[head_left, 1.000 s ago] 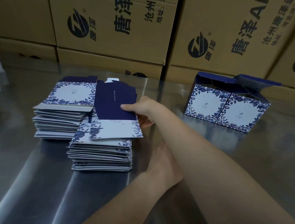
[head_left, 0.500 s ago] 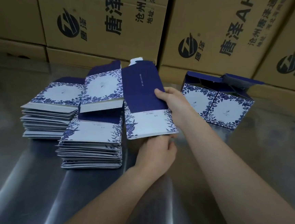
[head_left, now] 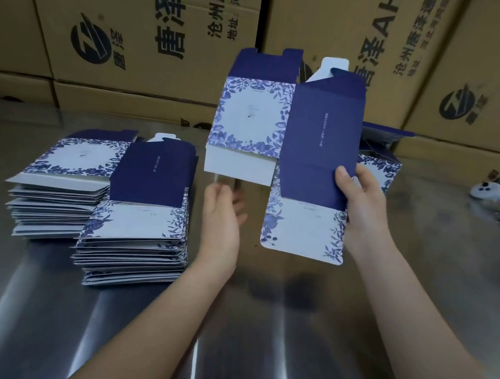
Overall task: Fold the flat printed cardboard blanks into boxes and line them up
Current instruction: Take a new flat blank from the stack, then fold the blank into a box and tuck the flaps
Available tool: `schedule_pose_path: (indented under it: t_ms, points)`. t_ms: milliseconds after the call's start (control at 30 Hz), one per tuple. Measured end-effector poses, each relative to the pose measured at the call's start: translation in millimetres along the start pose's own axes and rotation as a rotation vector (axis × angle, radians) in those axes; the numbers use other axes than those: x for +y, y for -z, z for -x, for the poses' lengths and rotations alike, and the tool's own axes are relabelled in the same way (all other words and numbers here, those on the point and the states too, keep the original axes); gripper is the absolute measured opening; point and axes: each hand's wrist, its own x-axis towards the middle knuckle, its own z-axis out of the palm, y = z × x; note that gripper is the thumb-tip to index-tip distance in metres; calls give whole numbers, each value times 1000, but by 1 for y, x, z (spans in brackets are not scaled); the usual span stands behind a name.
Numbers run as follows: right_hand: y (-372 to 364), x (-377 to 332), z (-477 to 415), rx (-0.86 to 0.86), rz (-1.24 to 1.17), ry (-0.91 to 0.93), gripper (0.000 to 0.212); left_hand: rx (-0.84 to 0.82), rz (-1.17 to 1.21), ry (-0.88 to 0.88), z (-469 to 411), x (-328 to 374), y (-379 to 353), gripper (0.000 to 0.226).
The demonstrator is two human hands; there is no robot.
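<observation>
Head view: your right hand (head_left: 362, 208) pinches the lifted blank (head_left: 315, 152) at its right edge, thumb flat on the navy panel and the fingers hidden behind it. The blank hangs upright in the air above the steel counter (head_left: 261, 326). Your left hand (head_left: 224, 214) sits just under the blank's white lower flap with its fingers loosely spread. It is blurred, so I cannot tell whether it touches the flap. The blank looks like thin printed card: light, fairly stiff across each panel, and ready to hinge only at its creases. The glossy print may be slick, so grip near a crease or a panel edge, not a loose tab, and press along the score lines so the faces don't buckle. The small top tabs look easiest to bend by mistake. Two stacks of flat blanks (head_left: 139, 234) lie on the counter to your left. The folded boxes (head_left: 377, 170) stand behind the held blank, mostly hidden, in front of the brown cartons (head_left: 154, 29).
</observation>
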Motion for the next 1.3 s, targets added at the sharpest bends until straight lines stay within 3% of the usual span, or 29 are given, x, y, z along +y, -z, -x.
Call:
schedule_pose_path:
  t_ms: [233, 367, 633, 767, 1000, 1300]
  points:
    - [16, 0, 7, -27, 70, 92, 12, 1, 85, -92, -2, 4, 3, 61]
    - [18, -5, 7, -69, 99, 127, 8, -5, 25, -161, -3, 7, 5, 71]
    - [15, -10, 16, -100, 163, 278, 16, -28, 86, -322, -8, 14, 11, 67]
    - [8, -7, 21, -57, 243, 385, 20, -35, 95, -365, -7, 15, 11, 49]
    - [-1, 2, 25, -37, 420, 565, 35, -51, 128, -323, 0, 17, 6, 31]
    - [-11, 10, 30, -59, 574, 652, 48, -107, 183, -200, 0, 20, 4, 44]
